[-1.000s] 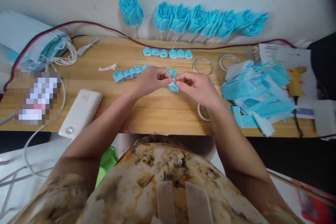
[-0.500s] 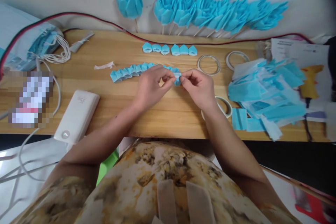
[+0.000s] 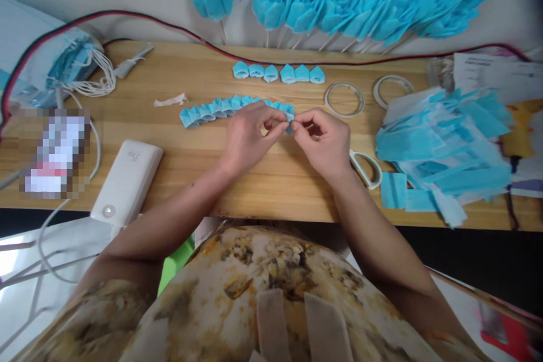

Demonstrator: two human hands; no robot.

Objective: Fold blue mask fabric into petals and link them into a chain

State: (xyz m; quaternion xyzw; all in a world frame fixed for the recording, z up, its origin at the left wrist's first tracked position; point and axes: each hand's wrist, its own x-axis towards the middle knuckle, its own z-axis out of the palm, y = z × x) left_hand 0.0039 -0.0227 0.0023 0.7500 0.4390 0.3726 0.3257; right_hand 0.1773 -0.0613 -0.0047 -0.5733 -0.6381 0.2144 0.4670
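Note:
Between my two hands, over the table, is a small piece of light blue non-woven fabric (image 3: 290, 117), mostly hidden by fingertips. My left hand (image 3: 249, 134) pinches its left side between thumb and forefinger. My right hand (image 3: 324, 137) pinches the right side the same way, the tips almost meeting. Just behind them runs a curved row of folded blue fabric pieces (image 3: 216, 108), partly covered by my left hand. Farther back lies a shorter row of rolled, pointed blue pieces (image 3: 256, 71).
Blue fabric flowers (image 3: 271, 0) on sticks lean along the wall. A pile of cut blue fabric (image 3: 445, 147) lies right, near tape rolls (image 3: 344, 115) and a yellow glue gun (image 3: 521, 129). Left are a white power bank (image 3: 129, 178), a phone (image 3: 55, 153) and a cable (image 3: 95, 138).
The view has shifted slightly, so the flowers sit higher in it. Both hands keep their pinch, and less of the pale fabric strip shows between the fingertips.

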